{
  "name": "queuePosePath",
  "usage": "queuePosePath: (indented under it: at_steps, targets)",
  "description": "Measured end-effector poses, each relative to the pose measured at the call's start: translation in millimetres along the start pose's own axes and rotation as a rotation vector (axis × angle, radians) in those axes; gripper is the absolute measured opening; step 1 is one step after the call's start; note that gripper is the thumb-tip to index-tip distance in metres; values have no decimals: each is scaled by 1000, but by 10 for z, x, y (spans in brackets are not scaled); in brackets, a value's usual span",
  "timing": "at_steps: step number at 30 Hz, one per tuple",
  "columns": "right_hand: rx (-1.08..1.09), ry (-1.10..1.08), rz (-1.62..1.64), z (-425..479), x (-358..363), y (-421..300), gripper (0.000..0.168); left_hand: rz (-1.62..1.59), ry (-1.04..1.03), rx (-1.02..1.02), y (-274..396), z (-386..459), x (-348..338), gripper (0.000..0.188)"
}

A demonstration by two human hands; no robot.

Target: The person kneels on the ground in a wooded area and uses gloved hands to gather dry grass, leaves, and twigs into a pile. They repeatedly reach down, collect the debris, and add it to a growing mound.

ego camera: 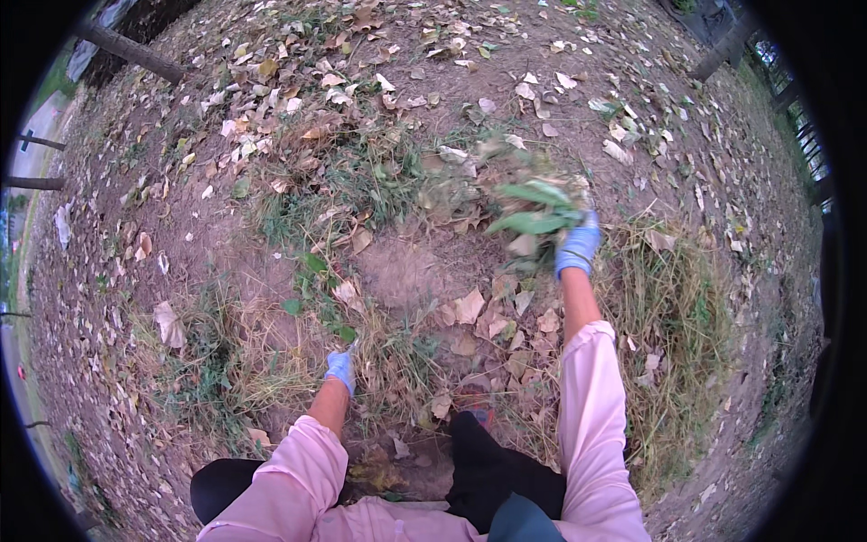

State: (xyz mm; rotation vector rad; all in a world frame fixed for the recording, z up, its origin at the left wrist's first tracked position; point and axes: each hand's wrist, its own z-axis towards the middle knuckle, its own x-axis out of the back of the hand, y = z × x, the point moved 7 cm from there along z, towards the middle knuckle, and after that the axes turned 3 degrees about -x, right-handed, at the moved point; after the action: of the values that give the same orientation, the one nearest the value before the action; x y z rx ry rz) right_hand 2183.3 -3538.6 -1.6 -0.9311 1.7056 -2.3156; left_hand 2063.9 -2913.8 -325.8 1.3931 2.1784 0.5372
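My right hand [578, 245], in a blue glove, grips a bunch of green leafy weeds [535, 206] at the centre right; leaves and fingertips are blurred. Lower and to the left, my left hand [340, 371], also gloved in blue, is by green and dry grass [399, 345] and a leafy stem [315, 264]. Its fingers are too small and partly hidden to tell what they hold. A heap of dry and green grass [670, 325] lies right of my right forearm. More pulled-looking grass [379, 169] lies ahead on the bare soil.
Fallen dry leaves [469, 306] cover much of the brown ground. Slim tree trunks stand at the upper left [132, 54] and upper right [723, 51]. My knees in black trousers [501, 474] are at the bottom. Another grass patch [203, 366] lies at the left.
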Motion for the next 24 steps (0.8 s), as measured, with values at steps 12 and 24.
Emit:
queuePosePath:
  at_steps: [12, 24]
  targets:
    - [547, -768, 68, -1432, 472, -1403, 39, 198, 139, -193, 386, -545, -278, 9]
    - [-33, -830, 109, -1547, -509, -844, 58, 355, 287, -103, 548, -873, -582, 74]
